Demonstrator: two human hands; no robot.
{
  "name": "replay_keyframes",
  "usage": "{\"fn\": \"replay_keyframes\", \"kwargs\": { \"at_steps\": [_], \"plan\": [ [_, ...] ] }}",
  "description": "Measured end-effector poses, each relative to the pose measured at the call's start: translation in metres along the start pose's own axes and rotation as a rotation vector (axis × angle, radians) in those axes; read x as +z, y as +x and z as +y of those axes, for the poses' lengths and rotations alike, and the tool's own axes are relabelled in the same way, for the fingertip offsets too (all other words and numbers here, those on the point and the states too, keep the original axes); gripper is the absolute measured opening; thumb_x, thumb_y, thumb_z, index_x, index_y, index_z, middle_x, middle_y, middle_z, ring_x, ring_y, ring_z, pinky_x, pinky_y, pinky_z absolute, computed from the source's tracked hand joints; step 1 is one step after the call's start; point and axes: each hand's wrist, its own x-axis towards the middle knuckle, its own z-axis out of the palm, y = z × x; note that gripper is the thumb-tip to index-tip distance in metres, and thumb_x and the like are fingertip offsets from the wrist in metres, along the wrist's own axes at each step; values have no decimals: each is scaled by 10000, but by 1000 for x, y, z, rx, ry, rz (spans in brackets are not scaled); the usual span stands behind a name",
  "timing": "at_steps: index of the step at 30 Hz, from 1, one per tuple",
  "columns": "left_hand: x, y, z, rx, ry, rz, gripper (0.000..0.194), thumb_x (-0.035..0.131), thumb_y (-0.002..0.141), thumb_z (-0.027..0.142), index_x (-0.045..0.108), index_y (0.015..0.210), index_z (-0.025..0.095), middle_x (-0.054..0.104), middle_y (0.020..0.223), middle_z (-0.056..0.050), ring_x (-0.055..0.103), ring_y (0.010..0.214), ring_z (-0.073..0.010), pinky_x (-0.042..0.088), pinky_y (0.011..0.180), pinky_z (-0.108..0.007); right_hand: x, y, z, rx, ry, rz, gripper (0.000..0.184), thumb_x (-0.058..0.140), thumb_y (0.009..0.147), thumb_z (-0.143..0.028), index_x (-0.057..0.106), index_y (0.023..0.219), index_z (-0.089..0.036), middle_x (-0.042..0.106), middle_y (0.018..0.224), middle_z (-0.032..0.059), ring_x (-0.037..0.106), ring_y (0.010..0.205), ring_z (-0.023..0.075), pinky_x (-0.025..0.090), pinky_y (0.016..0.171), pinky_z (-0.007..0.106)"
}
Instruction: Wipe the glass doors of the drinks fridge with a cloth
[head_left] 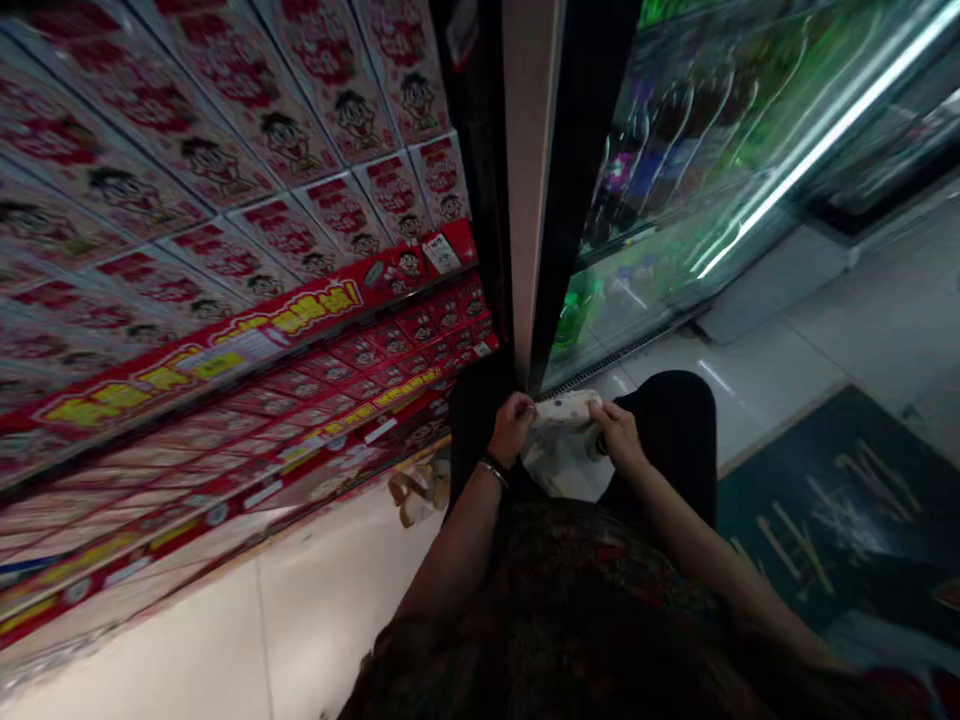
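My left hand (511, 425) and my right hand (616, 432) both grip a small white packet (568, 409) held in front of me, one hand at each end. A crumpled white plastic bag (559, 462) hangs just under the packet, between my knees in dark trousers. A thin bracelet sits on my left wrist. What the packet contains is too dim to tell.
Shelves (225, 340) packed with red-and-white snack boxes with a cartoon face fill the left. A glass-door drinks cooler (697, 170) stands to the right. A dark floor mat (832, 500) lies at right; pale floor tiles (315, 610) run below the shelves.
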Motion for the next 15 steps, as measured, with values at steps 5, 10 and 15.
{"fn": "replay_keyframes", "kwargs": {
  "at_steps": [5, 10, 15],
  "plan": [
    [-65, 14, 67, 114, 51, 116, 124, 593, 991, 276, 671, 1019, 184, 682, 917, -16, 626, 842, -133, 492, 794, -232, 5, -15, -60, -233, -28, -23, 372, 689, 1036, -539, 818, 1171, -217, 789, 1073, 51, 726, 1040, 232, 597, 1005, 350],
    [-154, -29, 124, 167, 219, 56, 171, 619, 1047, 352, 715, 1056, 211, 720, 1021, -39, 665, 976, -169, 500, 903, -288, 34, -35, -104, -687, -62, -377, 307, 568, 1112, -259, 726, 1372, -292, 771, 1282, 56, 712, 1248, 221, 478, 1264, 446],
    [-192, -107, 92, -259, 359, -280, 267, 562, 1028, 418, 741, 1053, 222, 756, 998, -45, 686, 943, -195, 513, 848, -301, 66, -53, -57, -465, -141, -937, 298, 539, 1137, -383, 774, 1218, -217, 794, 1154, 85, 743, 1106, 212, 590, 1016, 375]
  ]
}}
